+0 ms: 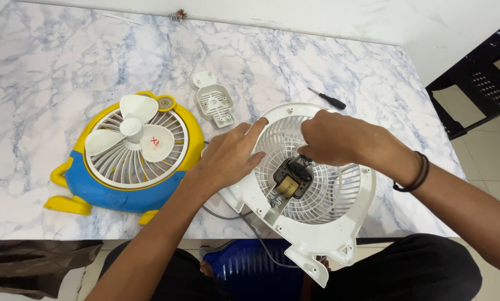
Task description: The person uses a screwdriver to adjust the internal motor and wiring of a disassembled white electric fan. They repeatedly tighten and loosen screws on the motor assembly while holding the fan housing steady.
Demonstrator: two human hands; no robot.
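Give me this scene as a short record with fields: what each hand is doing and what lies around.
left hand: flat on the white fan grille, steadying its rim
right hand: fingers at the motor in the grille's middle
cable: grey, runs from the grille over the table edge
yellow fan: left, lying flat, white blades up
cover: small, white, behind the hands
screwdriver: black handle, far right
table: marble pattern

Bright even daylight, soft shadows, sharp focus, slight wide-angle distortion.
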